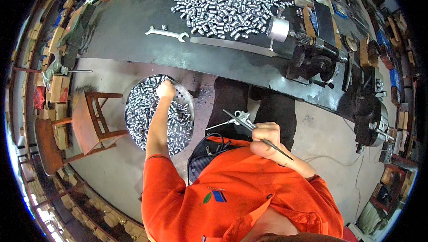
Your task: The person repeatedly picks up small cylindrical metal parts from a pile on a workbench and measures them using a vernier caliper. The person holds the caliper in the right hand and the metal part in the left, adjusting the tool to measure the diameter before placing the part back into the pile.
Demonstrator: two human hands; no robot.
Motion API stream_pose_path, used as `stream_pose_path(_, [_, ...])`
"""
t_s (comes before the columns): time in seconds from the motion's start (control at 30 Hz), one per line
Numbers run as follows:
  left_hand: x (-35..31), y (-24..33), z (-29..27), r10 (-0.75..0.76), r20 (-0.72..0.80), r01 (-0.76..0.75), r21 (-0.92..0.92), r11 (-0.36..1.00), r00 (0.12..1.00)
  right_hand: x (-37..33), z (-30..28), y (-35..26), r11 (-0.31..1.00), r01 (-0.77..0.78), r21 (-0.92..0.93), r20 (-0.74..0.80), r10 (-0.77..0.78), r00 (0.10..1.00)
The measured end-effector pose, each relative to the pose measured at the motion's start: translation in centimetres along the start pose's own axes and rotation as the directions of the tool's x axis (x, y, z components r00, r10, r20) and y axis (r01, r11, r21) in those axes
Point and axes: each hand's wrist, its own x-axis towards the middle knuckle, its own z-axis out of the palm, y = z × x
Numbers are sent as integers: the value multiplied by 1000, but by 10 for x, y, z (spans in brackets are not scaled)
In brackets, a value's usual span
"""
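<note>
Closest in, the right hand [266, 137] is clenched around a thin dark rod [258, 136] at the lap, a small metal fitting on its tip. The left hand [166, 89] reaches down, fingers closing into the round pan [189, 100] of short shiny steel sleeves [142, 108]; picking one seems the step, then threading it on needs careful alignment. Beyond, a heap of sleeves [227, 5] and a wrench [167, 33] lie on the dark bench [129, 14].

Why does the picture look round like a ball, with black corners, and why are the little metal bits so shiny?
Head view: a fisheye lens bends straight lines, so the bench edge curves and the corners go black. Light glints off the metal pieces on the bench and in the pan where the left hand reaches. White glare shows at the lower left rim. The right hand and its thin tool look sharp.
</note>
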Motion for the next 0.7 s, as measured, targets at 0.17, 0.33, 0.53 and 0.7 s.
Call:
stream_pose_path(0.17, [-31, 2, -29, 186, 145, 22, -842, 538, 972, 1, -1, 0, 999, -17, -37, 9, 17, 1000])
stream_pose_path(0.33, [-130, 60, -101, 492, 125, 303, -904, -300, 861, 9, 9, 7, 1000, 30, -6, 94, -29, 995])
stream_pose_path(0.53, [-180, 108, -136, 726, 109, 526, -762, -377, 678, 14, 7, -2, 995, -72, 68, 210, 56, 976])
stream_pose_path(0.7, [-180, 116, -143, 761, 61, 464, -823, -327, 646, 13, 7, -2, 997, -55, 44, 171, 47, 984])
